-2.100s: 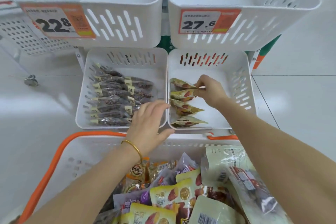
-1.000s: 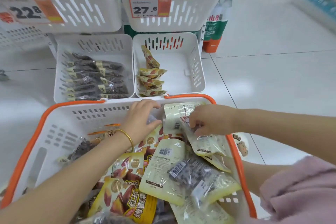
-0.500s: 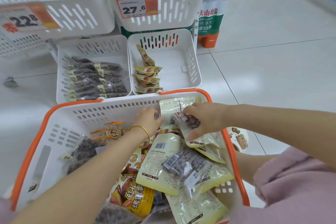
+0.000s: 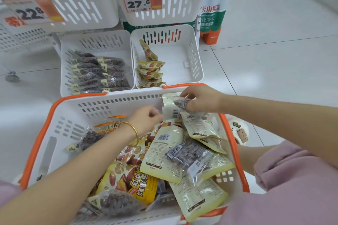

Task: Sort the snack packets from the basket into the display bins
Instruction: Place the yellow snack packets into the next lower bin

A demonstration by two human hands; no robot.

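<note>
The near end of the white slotted plastic basket with an orange rim (image 4: 45,120) ran off the bottom of the frame, and the arms hid many packets in its middle; small print on the labels could not be read. At centre right, the right hand (image 4: 203,99) pinched a small clear packet of dark snacks with a barcode label (image 4: 181,103) between thumb and curled fingers, at the basket's far right corner. The left hand (image 4: 146,118), wearing a gold bangle (image 4: 132,131), had narrowed fingertips touching the edge of a pale cream barcoded pouch (image 4: 172,112); whether they gripped it was unclear. Compared with half a second before, the right hand had lifted slightly toward the rim. Beyond, the lower left white bin (image 4: 73,45) held dark packets, the lower right white bin (image 4: 193,56) yellow ones.
</note>
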